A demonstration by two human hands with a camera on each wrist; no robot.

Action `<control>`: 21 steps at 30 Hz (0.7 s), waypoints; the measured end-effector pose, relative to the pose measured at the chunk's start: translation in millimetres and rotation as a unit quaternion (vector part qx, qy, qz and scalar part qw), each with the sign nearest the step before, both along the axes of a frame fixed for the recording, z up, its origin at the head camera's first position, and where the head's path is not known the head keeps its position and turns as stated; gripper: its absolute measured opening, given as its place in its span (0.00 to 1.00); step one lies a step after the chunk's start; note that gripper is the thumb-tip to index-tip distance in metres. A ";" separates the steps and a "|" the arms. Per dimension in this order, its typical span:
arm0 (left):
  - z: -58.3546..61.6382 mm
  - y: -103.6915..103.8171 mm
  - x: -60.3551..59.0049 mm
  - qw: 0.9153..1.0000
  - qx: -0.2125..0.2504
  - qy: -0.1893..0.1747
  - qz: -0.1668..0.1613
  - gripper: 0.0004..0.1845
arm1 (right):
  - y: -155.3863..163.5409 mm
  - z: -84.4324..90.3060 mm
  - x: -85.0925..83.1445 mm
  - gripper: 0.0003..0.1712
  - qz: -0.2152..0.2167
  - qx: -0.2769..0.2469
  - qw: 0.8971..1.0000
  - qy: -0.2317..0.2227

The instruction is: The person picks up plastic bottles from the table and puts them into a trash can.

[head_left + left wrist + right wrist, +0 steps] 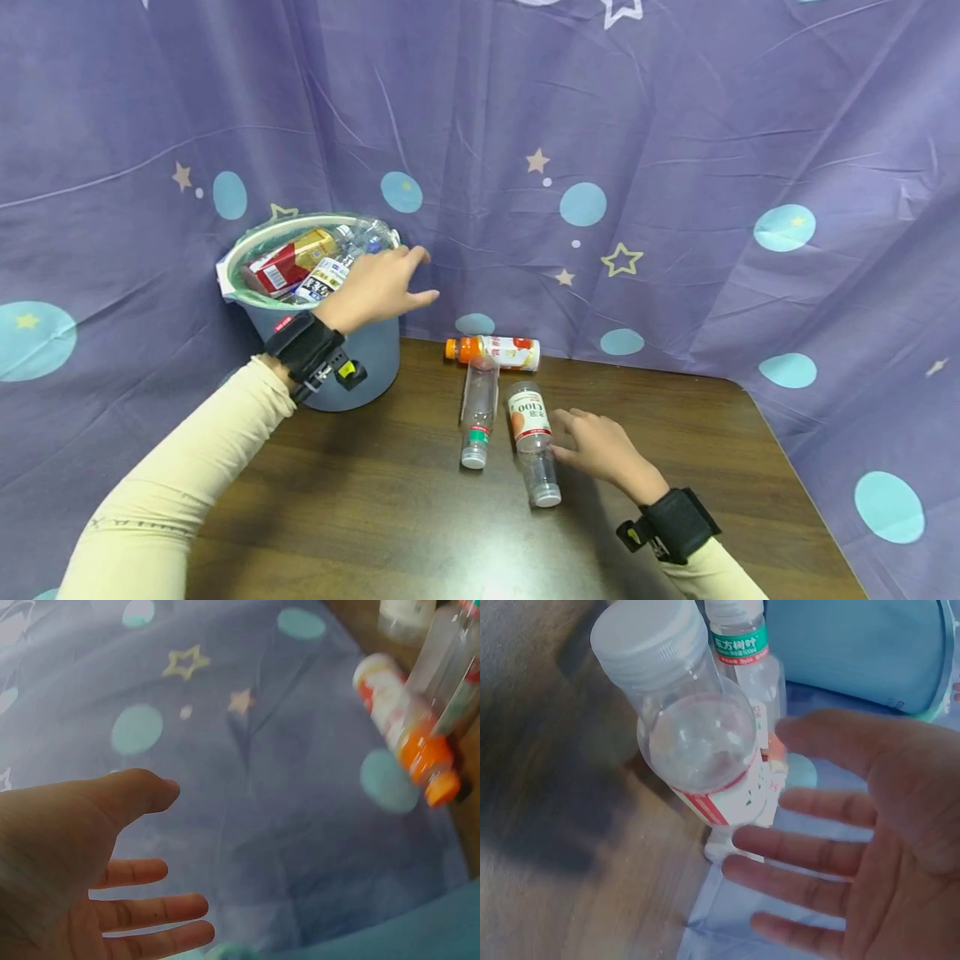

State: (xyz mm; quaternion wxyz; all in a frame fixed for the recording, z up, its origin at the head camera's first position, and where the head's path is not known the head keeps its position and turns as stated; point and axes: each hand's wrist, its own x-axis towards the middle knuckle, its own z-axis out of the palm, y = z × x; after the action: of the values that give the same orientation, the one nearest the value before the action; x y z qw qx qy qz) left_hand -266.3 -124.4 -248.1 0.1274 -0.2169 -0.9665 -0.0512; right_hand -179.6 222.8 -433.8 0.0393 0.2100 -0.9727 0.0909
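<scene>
2 open, empty hands: right hand (pixel 600 450) beside the red-label bottle (pixel 530 425) may roll it off the worktop (pixel 375 508).

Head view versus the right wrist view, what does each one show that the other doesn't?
Only the head view shows the left hand open above the full bin, and the orange-capped bottle by the cloth backdrop.

Only the right wrist view shows the right hand's palm and spread fingers, holding nothing.

Both show the right hand beside the red-labelled bottle, the green-labelled bottle and the wooden table.
</scene>
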 end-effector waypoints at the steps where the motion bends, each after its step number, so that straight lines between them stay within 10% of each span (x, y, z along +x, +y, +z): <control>1: -6.8 1.5 3.0 1.000 0.002 0.001 -0.007 0.31 | -1.8 -0.9 -0.5 0.26 -0.005 -0.003 1.000 0.004; 21: -118.6 7.5 21.6 0.997 0.027 -0.058 -0.047 0.27 | -44.7 -21.9 -4.2 0.39 -0.146 0.001 0.988 -0.048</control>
State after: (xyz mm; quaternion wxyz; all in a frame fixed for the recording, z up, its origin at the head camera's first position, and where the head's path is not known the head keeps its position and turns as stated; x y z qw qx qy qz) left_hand -244.7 -117.0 -366.8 0.0744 -0.2548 -0.9594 -0.0955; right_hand -183.8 178.2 -455.8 0.0054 0.0612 -0.9938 0.0929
